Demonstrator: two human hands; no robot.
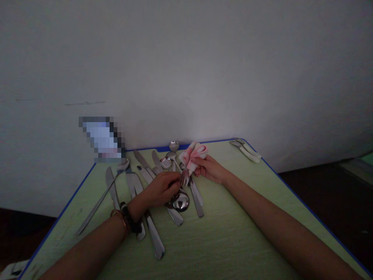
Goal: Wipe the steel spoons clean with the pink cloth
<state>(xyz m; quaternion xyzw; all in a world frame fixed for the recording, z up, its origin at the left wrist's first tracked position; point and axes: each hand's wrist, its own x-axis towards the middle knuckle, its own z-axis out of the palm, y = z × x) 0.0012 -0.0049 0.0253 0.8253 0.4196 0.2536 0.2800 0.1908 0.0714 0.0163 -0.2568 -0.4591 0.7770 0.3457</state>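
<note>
My left hand is closed in a pinch on a metal fork, its tines pointing toward my right hand. My right hand grips a folded pink and white cloth held against the fork. Both hands hover over a spread of steel cutlery on a pale green table: knives, spoons and a large ladle-like spoon just below the fork. A dark beaded bracelet sits on my left wrist.
Two white-handled utensils lie at the table's far right corner. A long-handled spoon lies at the left. The table has a blue edge and stands against a white wall. A blurred object sits at the back left.
</note>
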